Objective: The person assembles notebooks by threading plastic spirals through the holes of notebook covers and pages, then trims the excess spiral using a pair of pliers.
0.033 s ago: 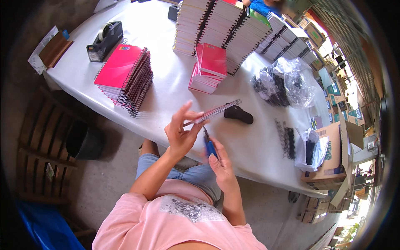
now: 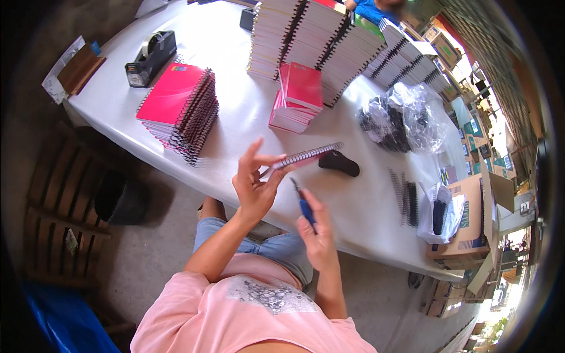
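My left hand (image 2: pixel 254 189) pinches a thin spiral notebook (image 2: pixel 307 155) with a reddish cover, held tilted above the table with its wire coil upward. In my right hand (image 2: pixel 321 238) is a pair of blue-handled pliers (image 2: pixel 306 207). Their dark tips point up toward the notebook's lower end, a small gap apart from it. Just beyond the notebook, a small black rounded object (image 2: pixel 341 165) lies on the white table (image 2: pixel 235 117). Red-covered spiral notebooks (image 2: pixel 170 97) are piled at the left. A smaller stack of red-covered books (image 2: pixel 301 88) stands straight ahead.
Tall stacks of bound books (image 2: pixel 318 41) rise at the back, a person in blue (image 2: pixel 369 10) behind them. A tape dispenser (image 2: pixel 152 59) sits far left. To the right are a clear plastic bag (image 2: pixel 412 120), black coils (image 2: pixel 406 197) and a cardboard box (image 2: pixel 465 217). A dark bin (image 2: pixel 120 200) stands on the floor.
My right hand has shifted a little right and down, drawing the pliers' tips away from the notebook. The notebook has turned slightly in my left hand.
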Demonstrator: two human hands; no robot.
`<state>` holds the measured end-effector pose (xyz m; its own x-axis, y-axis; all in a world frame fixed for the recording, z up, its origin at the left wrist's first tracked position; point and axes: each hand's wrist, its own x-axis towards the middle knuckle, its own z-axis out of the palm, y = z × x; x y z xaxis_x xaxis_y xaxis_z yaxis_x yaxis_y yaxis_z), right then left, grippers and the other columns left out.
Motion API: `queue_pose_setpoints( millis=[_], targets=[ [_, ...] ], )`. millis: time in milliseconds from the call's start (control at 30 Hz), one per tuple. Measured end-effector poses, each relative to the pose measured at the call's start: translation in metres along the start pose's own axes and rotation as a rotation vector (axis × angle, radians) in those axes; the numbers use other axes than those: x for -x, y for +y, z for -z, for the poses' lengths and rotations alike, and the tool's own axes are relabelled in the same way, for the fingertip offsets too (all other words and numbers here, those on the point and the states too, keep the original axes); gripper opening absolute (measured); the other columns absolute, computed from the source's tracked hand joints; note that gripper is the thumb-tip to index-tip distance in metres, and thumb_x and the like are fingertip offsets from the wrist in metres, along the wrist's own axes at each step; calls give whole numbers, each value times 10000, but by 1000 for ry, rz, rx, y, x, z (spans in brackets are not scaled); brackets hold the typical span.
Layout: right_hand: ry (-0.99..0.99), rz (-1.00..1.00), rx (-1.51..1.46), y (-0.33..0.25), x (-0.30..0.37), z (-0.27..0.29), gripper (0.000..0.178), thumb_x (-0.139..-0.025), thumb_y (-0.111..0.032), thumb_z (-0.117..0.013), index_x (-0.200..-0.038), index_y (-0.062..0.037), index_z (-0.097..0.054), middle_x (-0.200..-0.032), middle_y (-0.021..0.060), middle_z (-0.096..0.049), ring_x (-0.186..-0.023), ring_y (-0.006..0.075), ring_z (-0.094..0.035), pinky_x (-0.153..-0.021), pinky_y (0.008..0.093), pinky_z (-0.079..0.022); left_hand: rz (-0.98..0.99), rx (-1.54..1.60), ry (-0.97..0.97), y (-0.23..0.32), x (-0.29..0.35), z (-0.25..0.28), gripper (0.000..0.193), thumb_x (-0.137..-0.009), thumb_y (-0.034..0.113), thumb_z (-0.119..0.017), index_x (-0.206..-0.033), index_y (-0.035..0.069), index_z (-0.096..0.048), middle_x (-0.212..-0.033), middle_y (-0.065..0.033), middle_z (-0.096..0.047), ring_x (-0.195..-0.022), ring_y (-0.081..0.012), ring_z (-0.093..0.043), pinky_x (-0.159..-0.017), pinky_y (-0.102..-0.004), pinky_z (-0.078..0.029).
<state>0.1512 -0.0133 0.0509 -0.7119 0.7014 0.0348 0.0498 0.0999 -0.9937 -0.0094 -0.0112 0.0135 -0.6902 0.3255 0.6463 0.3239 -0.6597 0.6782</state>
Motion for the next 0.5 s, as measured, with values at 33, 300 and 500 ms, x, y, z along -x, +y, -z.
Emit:
queue_pose_setpoints(
  millis=[33,300,500],
  targets=[
    [119,21,344,7,1,12,469,-926,-316,-492,-1323,-80,-413,-1159,149,-477,-1008,268,-516,-873,337,-414,107,-12,-3,3,-4,4,729,-794,-33,-659,-1390,36,-245,-974,-143,-653,-882,-149,-628,-737,-256,-508],
    [513,-59,1173,37,0,61,560,-888,-372,-526,-1360,-112,-373,-1254,193,-429,-1217,352,-360,-1027,424,-248,548,503,125,43,-32,11,587,-921,79,-490,-1407,65,-161,-1108,-210,-581,-921,-151,-615,-816,-272,-509],
    [263,353,-425,14,-56,5,575,-847,-231,-590,-1352,-67,-369,-1299,130,-470,-1128,234,-513,-920,344,-440,367,395,103,69,-39,28,493,-908,61,-513,-1338,61,-273,-1066,-207,-599,-904,-146,-609,-811,-264,-496]
  ],
)
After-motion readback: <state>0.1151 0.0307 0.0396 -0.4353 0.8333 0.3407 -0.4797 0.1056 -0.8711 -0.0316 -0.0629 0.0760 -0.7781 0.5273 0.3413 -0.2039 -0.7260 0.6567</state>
